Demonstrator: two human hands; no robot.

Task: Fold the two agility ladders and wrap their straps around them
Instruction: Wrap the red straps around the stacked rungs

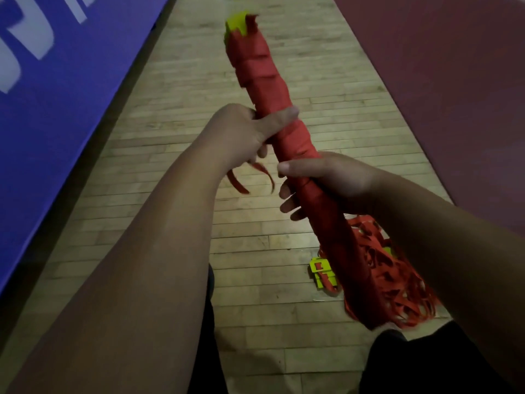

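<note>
Near the legs, the second ladder (392,268) lies loose on the floor (199,81). The right hand (332,177) curls around the wrapped ladder (264,81). Further up, the left hand (244,129) grips it too, with the strap end (238,183) hanging under its fingers.

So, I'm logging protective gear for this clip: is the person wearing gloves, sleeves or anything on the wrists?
No. The left hand and right hand are ungloved, both forearms are bare with no sleeve in view, and no watch, band or ring shows.
</note>
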